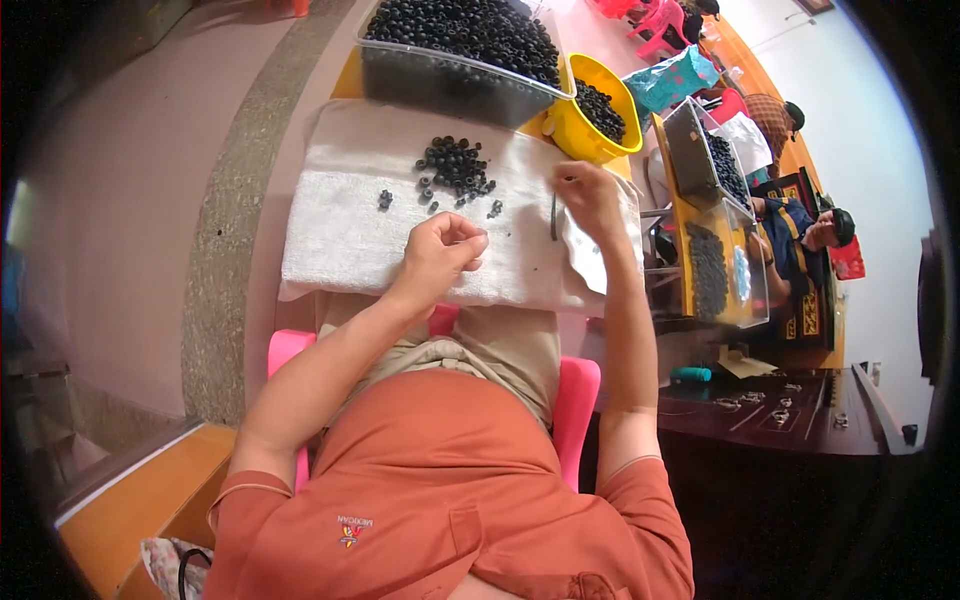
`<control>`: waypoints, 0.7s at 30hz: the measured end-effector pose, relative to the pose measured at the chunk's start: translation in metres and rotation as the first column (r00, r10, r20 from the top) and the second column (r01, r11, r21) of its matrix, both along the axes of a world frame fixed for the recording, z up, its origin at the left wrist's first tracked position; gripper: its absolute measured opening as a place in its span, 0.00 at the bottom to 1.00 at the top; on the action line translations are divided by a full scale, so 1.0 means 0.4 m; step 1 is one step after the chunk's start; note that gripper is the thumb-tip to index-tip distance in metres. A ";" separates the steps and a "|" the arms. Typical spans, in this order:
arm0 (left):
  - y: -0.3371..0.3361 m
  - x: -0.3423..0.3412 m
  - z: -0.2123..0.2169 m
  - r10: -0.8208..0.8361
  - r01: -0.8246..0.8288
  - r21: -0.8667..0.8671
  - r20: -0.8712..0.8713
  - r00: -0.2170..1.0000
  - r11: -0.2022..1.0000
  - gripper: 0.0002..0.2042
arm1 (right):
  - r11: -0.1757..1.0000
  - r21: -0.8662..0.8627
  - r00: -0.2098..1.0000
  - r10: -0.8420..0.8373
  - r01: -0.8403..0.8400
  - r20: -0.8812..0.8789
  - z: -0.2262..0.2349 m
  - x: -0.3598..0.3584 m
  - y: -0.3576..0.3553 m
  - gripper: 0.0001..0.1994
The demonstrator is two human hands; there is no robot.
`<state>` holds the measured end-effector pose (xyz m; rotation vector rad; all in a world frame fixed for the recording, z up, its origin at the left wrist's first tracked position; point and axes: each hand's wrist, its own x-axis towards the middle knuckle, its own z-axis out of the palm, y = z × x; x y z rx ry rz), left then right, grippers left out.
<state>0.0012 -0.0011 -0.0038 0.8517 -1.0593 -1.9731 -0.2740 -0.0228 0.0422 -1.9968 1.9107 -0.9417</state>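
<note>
A white towel [340,225] covers the lap board. Beyond it stand one clear bin [440,80] and one yellow bowl [570,125], both full of black rings. A pile of loose black rings [455,165] lies on the towel, too many to count, with five or so strays beside it. The right hand [590,200] pinches a thin dark rod [553,217], upright, long axis running toward the body. The left hand [445,250] is curled, fingertips pinched; what it grips cannot be told.

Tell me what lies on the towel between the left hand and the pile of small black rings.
In the head view, only a few stray rings lie between the left hand and the pile; otherwise the white towel is bare.
</note>
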 end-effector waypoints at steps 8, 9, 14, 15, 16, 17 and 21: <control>0.002 -0.004 -0.013 0.027 -0.027 -0.012 -0.029 0.999 1.000 0.07 | 0.992 0.062 0.970 0.123 -0.112 -0.210 -0.043 0.151 0.004 0.12; 0.002 -0.005 -0.012 0.026 -0.026 -0.011 -0.031 0.999 1.000 0.07 | 0.991 -0.014 0.960 0.127 -0.135 -0.249 -0.052 0.149 -0.002 0.13; 0.001 -0.003 -0.008 0.029 -0.029 0.018 -0.002 1.000 0.999 0.06 | 0.996 0.044 0.967 0.089 -0.081 -0.237 -0.057 0.169 -0.025 0.12; 0.000 -0.004 -0.011 0.027 -0.027 0.021 -0.029 0.999 0.999 0.06 | 0.994 0.080 0.964 0.087 -0.068 -0.253 -0.056 0.174 -0.028 0.12; -0.001 -0.005 -0.014 0.025 -0.024 0.023 -0.057 0.998 0.999 0.06 | 0.994 0.080 0.963 0.088 -0.070 -0.254 -0.054 0.178 -0.031 0.12; -0.002 -0.005 -0.017 0.027 -0.025 0.022 -0.057 0.998 0.999 0.06 | 0.991 0.117 0.957 0.090 -0.059 -0.277 -0.054 0.183 -0.035 0.12; -0.003 -0.004 -0.015 0.025 -0.023 0.025 -0.068 0.997 0.999 0.05 | 0.983 0.173 0.951 0.105 -0.056 -0.291 -0.045 0.189 -0.043 0.12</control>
